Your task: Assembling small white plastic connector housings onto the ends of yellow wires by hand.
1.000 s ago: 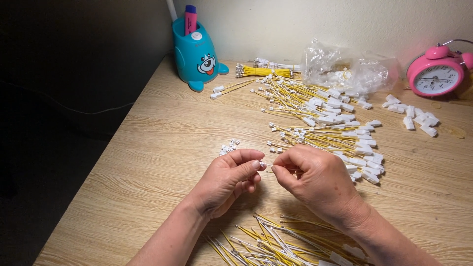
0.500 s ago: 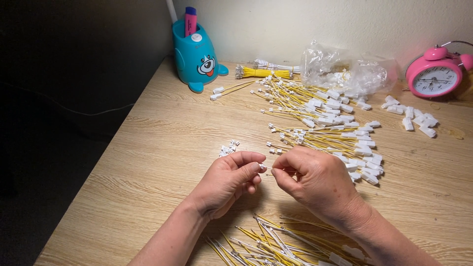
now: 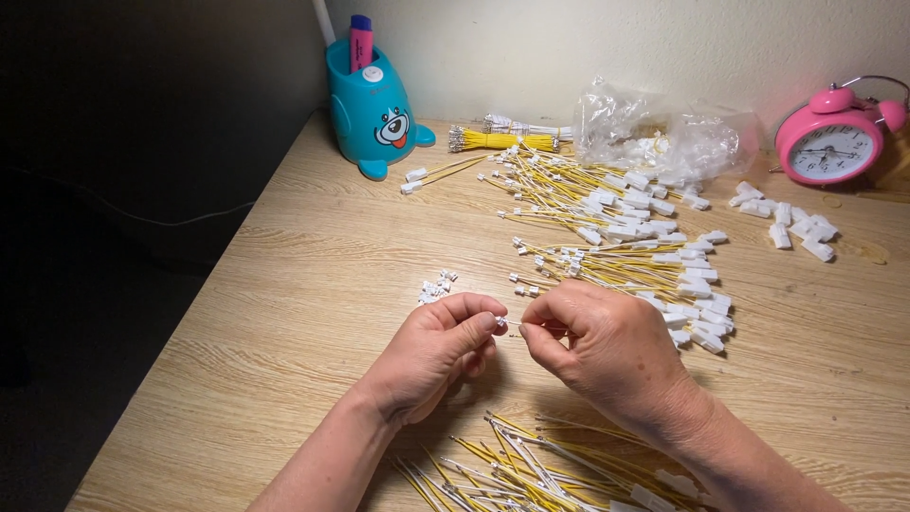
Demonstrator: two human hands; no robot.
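Table (image 3: 284, 313): light wood, carries everything.
Wire pile (image 3: 616, 237): yellow wires with white ends, at 1 o'clock from the hands.
Right hand (image 3: 602, 341): fingers closed, pinching a thin wire (image 3: 513, 324).
Left hand (image 3: 436, 351): fingertips pinched on a small white connector (image 3: 500, 322), touching the wire end.
Loose connectors (image 3: 436, 285): at 11 o'clock, near.

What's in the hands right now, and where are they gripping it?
The left hand pinches a small white connector at its fingertips. The right hand pinches a thin wire close to the end that meets the connector.
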